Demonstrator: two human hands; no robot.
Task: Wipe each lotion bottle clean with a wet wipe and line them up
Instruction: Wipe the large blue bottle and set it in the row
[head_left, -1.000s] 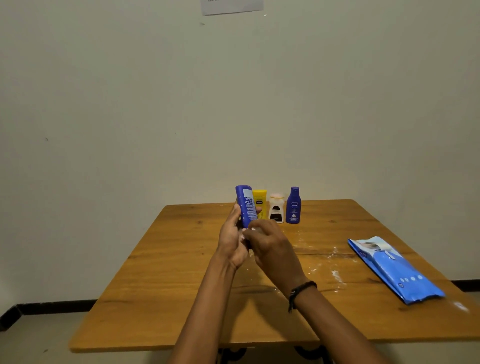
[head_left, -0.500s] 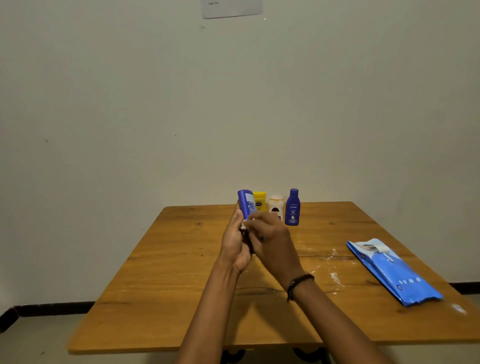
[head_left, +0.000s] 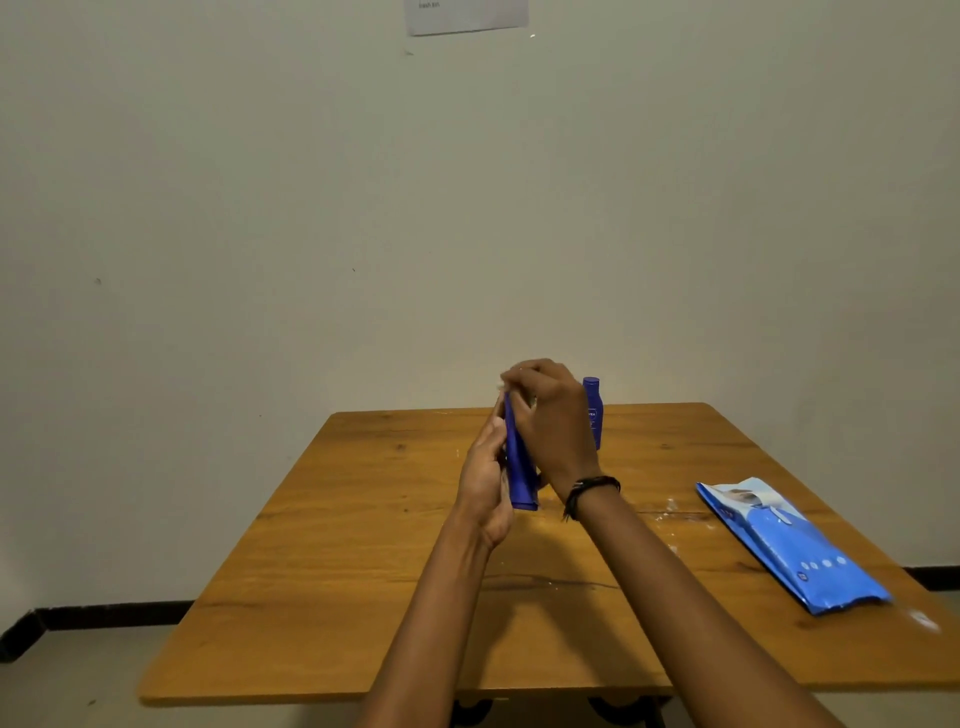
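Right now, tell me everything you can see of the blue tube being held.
The blue tube is dark blue and looks like smooth plastic. It is seen nearly edge-on, so no label shows. It is held roughly upright in the air above the table, with its wider, flat end down. The left hand holds its left side. The right hand curls over its top and right side, hiding the upper end.

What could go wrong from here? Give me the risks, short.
The right hand works at the top of the blue tube in front of the upright blue bottle; a wide stroke might topple it. The left hand holds the tube mid-air, and a wet tube may slip. White smears on the table could re-soil it.
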